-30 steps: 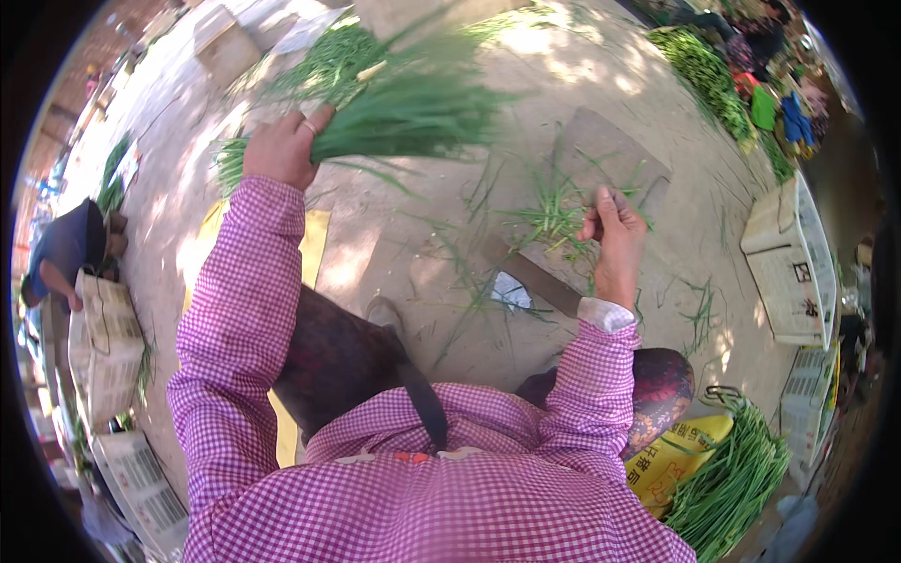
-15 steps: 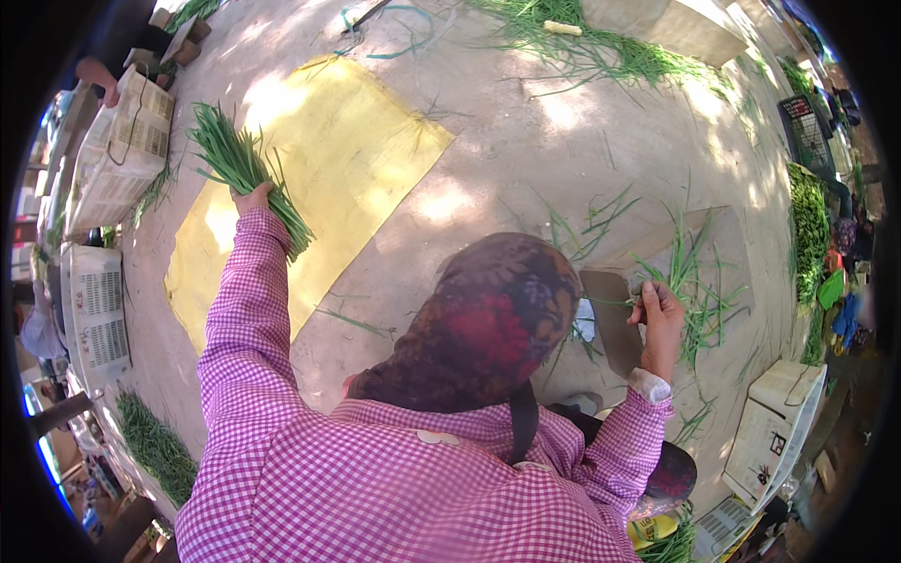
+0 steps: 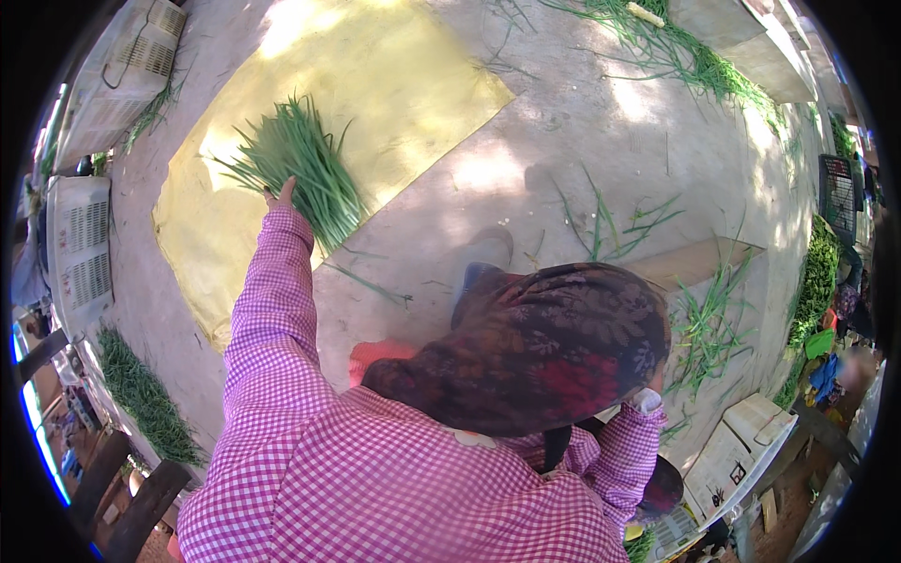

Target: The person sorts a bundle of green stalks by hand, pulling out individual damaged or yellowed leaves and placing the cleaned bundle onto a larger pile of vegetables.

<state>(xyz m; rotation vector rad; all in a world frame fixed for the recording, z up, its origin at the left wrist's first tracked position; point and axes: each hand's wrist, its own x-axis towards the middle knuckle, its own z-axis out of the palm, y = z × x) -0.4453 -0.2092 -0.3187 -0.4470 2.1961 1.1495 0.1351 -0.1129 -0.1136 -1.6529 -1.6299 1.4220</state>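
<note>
A bunch of long green chives [image 3: 314, 174] lies fanned out on a yellow sheet [image 3: 404, 80] on the ground. My left hand [image 3: 281, 194] is at its left side, closed around the stalks, with some fingers hidden by them. My left arm reaches out in a pink checked sleeve. A dark floral headscarf [image 3: 563, 347] covers most of my right hand [image 3: 656, 377]; only a sliver of skin above the white cuff shows, so its fingers cannot be made out. Near that hand, loose green stalks [image 3: 709, 324] are scattered beside a piece of cardboard [image 3: 694, 263].
White plastic crates [image 3: 80, 244] stand along the left, with a green heap [image 3: 145, 394] below them. A white box [image 3: 737, 450] sits at lower right. More greens [image 3: 699, 70] lie at the upper right, and a black crate [image 3: 835, 197] at the right edge.
My left hand has brought the chives down onto the yellow sheet, where they have spread out. The headscarf has shifted right and now covers my right hand, which was in sight pinching a stalk.
</note>
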